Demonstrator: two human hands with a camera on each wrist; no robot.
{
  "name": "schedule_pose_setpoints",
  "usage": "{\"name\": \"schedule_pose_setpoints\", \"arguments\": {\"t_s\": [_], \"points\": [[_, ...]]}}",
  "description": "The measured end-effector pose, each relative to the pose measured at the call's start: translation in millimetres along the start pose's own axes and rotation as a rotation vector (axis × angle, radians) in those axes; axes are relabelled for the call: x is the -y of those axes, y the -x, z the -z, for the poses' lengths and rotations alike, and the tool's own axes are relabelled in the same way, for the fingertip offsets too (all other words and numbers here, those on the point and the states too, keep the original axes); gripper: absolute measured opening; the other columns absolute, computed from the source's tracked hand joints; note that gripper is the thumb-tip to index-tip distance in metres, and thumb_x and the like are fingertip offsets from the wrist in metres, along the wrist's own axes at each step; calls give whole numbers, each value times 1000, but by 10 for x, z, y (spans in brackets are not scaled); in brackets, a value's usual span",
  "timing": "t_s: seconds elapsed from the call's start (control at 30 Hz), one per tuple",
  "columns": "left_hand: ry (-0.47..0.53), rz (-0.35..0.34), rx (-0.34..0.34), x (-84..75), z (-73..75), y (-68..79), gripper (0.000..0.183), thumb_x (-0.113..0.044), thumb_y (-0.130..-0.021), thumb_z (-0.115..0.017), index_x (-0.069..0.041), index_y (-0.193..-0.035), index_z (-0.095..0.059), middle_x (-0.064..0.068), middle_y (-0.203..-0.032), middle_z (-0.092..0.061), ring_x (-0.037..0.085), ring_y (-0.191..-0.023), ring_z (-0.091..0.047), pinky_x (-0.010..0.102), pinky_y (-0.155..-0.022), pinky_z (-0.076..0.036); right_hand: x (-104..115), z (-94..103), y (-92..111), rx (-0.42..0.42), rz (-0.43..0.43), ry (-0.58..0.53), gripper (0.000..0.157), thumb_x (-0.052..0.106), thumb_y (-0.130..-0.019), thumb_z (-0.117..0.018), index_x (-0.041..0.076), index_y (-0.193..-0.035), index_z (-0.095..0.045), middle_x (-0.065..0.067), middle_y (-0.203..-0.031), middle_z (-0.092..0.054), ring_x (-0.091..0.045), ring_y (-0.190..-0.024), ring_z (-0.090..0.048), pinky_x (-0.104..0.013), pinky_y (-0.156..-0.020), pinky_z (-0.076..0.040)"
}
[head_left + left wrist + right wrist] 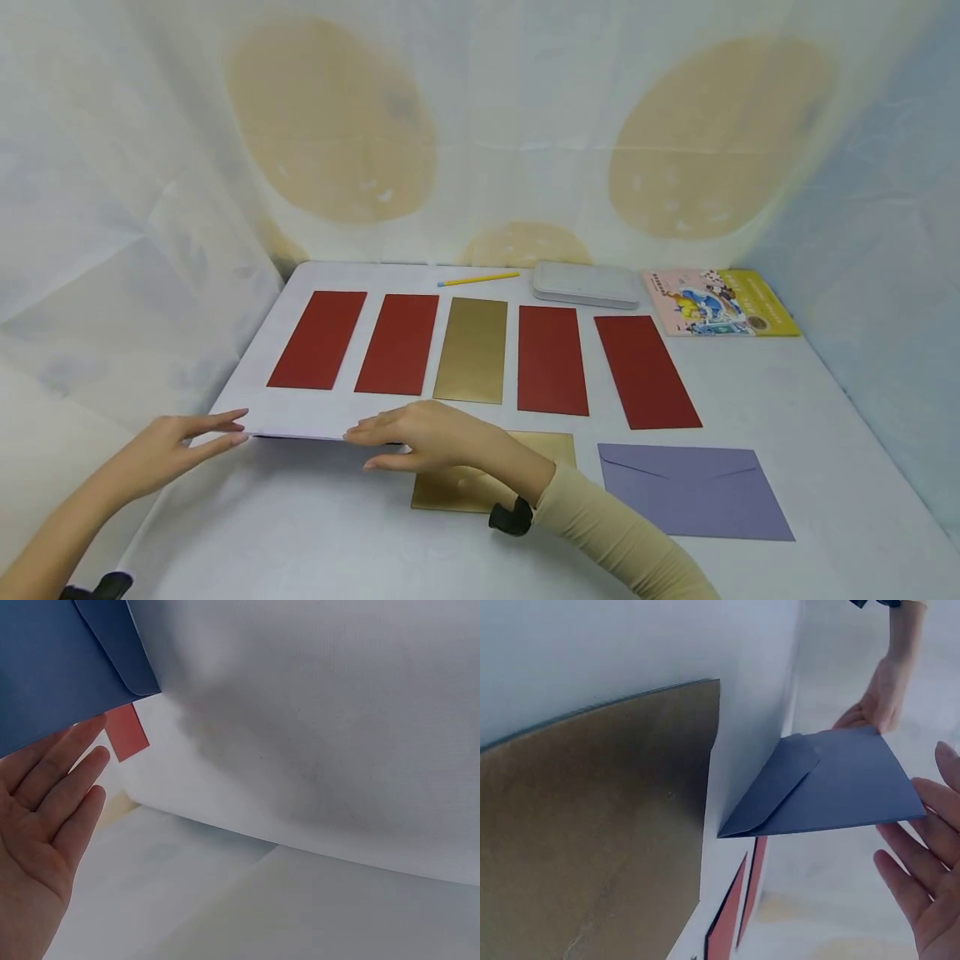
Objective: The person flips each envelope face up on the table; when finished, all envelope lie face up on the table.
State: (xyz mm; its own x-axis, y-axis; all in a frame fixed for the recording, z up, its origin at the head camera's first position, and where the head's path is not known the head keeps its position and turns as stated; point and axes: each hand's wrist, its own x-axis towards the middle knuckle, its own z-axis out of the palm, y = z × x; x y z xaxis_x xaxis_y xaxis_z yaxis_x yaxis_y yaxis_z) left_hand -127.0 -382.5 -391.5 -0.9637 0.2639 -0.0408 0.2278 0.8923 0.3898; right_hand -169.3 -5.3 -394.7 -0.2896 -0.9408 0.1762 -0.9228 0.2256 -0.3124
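A blue-violet envelope is held up off the table between my two hands; in the head view it appears nearly edge-on as a thin line. My left hand pinches its left end between fingertips and thumb. At the other end, my right hand holds the edge, fingers extended and thumb lower. The left wrist view shows the envelope's flap and the left fingers against its edge, the thumb hidden. Beneath my right wrist lies a gold envelope, partly covered by the forearm.
Behind the hands, several red envelopes and a gold one lie in a row. A purple envelope lies at right. Along the back are a yellow pencil, a pale flat case and a colourful book. Curtains surround the table.
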Motion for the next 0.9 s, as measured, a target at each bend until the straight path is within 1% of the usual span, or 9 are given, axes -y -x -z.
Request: {"name": "schedule_pose_setpoints", "arguments": {"t_s": [0.1,0.2,0.33,0.5,0.57,0.63,0.7,0.77,0.9], "points": [[-2,19,-1,-4,-4,-14,48,-43,-92,-63,-13,-129,-64,4,-110,-71,14,-82,-55,27,-64,-37,-2,-9,-3,-20,16,14,45,37,-99,-54,18,-140,-53,5,-138,-54,-5,-130,-44,-15,-100,-36],[1,34,-10,-12,-3,-22,50,-44,-93,-62,-12,-131,-62,7,-111,-70,12,-77,-54,27,-62,-36,-17,-9,-9,-30,26,17,45,35,-99,-55,17,-140,-53,4,-138,-54,-6,-130,-44,-15,-102,-33],[-2,7,-100,-27,-23,-17,52,-41,-90,-67,-14,-134,-60,7,-116,-68,8,-74,-50,26,-60,-35,-64,-8,-18,-23,19,-4,46,33,-99,-56,17,-142,-51,4,-139,-54,-5,-131,-43,-14,-103,-31],[9,-84,-299,-17,-103,-14,57,-32,-81,-79,-25,-134,-60,5,-120,-67,-2,-88,-51,18,-65,-35,-156,1,-37,-58,52,-64,46,26,-97,-60,13,-141,-52,2,-138,-55,-4,-129,-44,-12,-98,-35],[22,-141,-376,-25,-127,-18,62,-25,-75,-84,-25,-133,-61,6,-119,-68,-12,-100,-49,10,-72,-34,-195,7,-44,-72,60,-94,46,23,-96,-62,11,-140,-53,1,-137,-55,-5,-129,-45,-12,-97,-35],[37,-195,-443,-38,-137,-33,66,-18,-69,-87,-22,-131,-63,8,-117,-68,-20,-111,-43,3,-80,-32,-232,17,-49,-78,58,-121,46,20,-95,-63,10,-139,-53,1,-137,-55,-5,-129,-45,-12,-97,-35],[38,-238,-490,-49,-145,-56,71,-11,-63,-89,-20,-129,-64,12,-115,-68,-23,-114,-38,-2,-85,-28,-266,31,-54,-78,54,-141,45,17,-95,-63,9,-139,-53,0,-137,-55,-5,-128,-46,-11,-97,-35],[22,-273,-527,-45,-153,-94,74,-6,-58,-90,-18,-127,-66,16,-114,-68,-23,-115,-37,-2,-88,-27,-301,48,-62,-77,49,-153,45,13,-95,-63,9,-138,-54,0,-138,-55,-6,-128,-47,-11,-96,-36],[-7,-315,-557,-11,-181,-188,76,-3,-53,-91,-16,-124,-68,18,-114,-67,-19,-117,-39,-1,-89,-29,-372,79,-80,-68,29,-175,46,10,-94,-62,8,-139,-52,0,-140,-53,-7,-127,-48,-12,-95,-38]]}}
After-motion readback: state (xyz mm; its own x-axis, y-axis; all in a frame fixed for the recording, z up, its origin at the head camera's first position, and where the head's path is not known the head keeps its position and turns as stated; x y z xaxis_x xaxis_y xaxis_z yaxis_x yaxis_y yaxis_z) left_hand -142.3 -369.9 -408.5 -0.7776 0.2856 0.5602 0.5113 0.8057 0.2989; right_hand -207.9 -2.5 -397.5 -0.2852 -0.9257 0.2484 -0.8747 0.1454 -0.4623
